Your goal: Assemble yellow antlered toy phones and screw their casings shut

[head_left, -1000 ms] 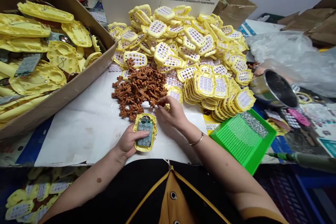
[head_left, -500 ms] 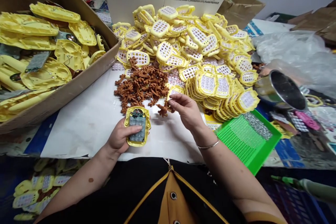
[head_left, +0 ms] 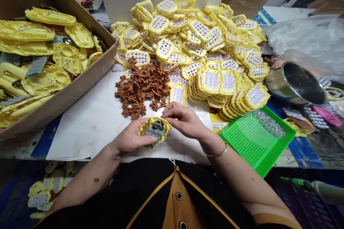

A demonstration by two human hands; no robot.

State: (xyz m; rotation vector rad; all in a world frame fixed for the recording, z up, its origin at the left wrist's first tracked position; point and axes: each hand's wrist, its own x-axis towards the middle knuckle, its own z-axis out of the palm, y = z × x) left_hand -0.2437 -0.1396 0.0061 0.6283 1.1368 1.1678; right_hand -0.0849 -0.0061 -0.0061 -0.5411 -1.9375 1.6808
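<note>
My left hand (head_left: 133, 136) is wrapped round a yellow plastic toy shell (head_left: 164, 134), its thumb lying on the grey block inside. Wires and a green circuit board (head_left: 158, 126) show near the shell's upper end. The shell is tilted, open side toward me. At its upper right rim, the fingers of my right hand (head_left: 182, 120) are pinched together. Whatever lies between those fingertips is hidden. Just beyond both hands lies a heap of small brown plastic parts (head_left: 142, 89). A yellow keypad faceplate (head_left: 177, 94) rests flat beside that heap.
Yellow faceplates (head_left: 200, 30) are piled at the back, with neat stacks (head_left: 212, 80) in front. A green basket (head_left: 242, 150) holds small metal pieces at right, near a steel pot (head_left: 279, 84). At left, a cardboard box (head_left: 88, 66) contains yellow shells.
My left hand has tilted the shell and moved it right. My right hand has come from the loose brown parts to the shell's rim. The view has shifted slightly.
</note>
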